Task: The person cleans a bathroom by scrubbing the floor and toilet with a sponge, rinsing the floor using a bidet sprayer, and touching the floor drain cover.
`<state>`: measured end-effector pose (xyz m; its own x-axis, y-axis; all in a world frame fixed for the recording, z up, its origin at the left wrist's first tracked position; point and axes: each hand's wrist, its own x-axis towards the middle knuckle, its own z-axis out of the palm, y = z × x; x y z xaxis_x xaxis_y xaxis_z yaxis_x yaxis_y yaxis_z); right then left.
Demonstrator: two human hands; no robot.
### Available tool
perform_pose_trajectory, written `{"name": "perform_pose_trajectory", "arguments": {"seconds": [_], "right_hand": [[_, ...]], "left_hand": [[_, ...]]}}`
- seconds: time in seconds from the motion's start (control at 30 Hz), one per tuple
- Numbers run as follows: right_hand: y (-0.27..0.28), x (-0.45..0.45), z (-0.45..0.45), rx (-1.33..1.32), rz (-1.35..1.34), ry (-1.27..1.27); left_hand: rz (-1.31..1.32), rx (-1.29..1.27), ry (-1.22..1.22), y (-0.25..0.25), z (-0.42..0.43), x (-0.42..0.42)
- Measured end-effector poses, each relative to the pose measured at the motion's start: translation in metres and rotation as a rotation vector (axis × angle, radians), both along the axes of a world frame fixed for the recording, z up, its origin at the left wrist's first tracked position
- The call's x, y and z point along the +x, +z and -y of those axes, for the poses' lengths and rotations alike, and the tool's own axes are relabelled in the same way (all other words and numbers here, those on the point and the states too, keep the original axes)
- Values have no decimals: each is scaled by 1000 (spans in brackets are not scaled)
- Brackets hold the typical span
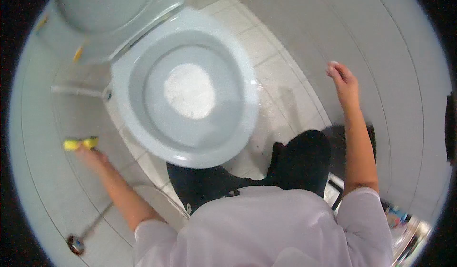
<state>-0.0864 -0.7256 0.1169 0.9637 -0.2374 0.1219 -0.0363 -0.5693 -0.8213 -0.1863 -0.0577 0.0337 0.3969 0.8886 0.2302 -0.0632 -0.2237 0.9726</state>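
Observation:
A pale blue basin [245, 86] with a round white patch [190, 91] at its bottom sits in front of my knees. Out to the left, my left hand [93, 157] is closed round a yellow object [80, 143] with a dark part, close to the tiled wall. On the right, my right hand [342, 74] is raised beside the grey wall, its fingers curled together. Whether anything small is between those fingers cannot be made out. Neither hand touches the basin.
Behind the basin at the upper left is a pale lid-like surface [100, 10]. A whitish pipe [78, 91] runs along the left wall, with a round metal fitting [76, 244] lower down. Assorted items [404, 229] stand at the lower right. The floor tiles [281, 79] look wet.

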Motion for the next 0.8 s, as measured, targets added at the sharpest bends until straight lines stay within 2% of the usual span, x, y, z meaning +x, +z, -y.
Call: {"name": "perform_pose_trajectory", "arguments": {"seconds": [0.07,0.13,0.17,0.23,0.27,0.3,0.33,0.4,0.47,0.5,0.57,0.6,0.63,0.67,0.7,0.73,0.8], "right_hand": [[-1,-7,25,-50,-15,-103],[2,-48,41,-46,-56,-214],[-9,-62,51,-18,-102,-267],[-36,-99,64,88,-121,-294],[-42,-117,65,90,-144,-322],[-48,-138,63,97,-167,-343],[-63,-148,69,77,-220,-341],[-74,-188,68,59,-268,-381],[-78,-223,65,-103,-399,-366],[-81,-243,68,-105,-405,-415],[-90,-274,74,-197,-428,-371],[-104,-300,77,-450,-402,-360],[-105,-325,76,-449,-421,-403],[-105,-351,78,-436,-581,-368],[-103,-374,79,-420,-738,-324],[-101,-394,76,-417,-749,-346],[-97,-426,71,-399,-1039,-399]], "left_hand": [[-178,350,62,44,10,32],[138,37,-169,109,83,55],[146,17,-254,118,114,73],[-439,1464,-17,126,161,100],[-479,1547,-84,121,182,124],[-240,1027,-456,105,214,147],[-196,1662,-406,98,257,167],[-158,864,-1073,86,349,184],[46,1075,-1206,57,415,199],[74,1066,-1251,41,434,201],[-121,1348,-1431,7,468,231],[-83,1342,-1474,-6,474,237],[-264,1372,-1538,-21,471,244],[-448,1406,-1585,-30,473,246],[-418,1406,-1602,-30,475,247],[-397,1404,-1613,-29,475,247],[-351,1451,-1607,-44,470,262]]}}
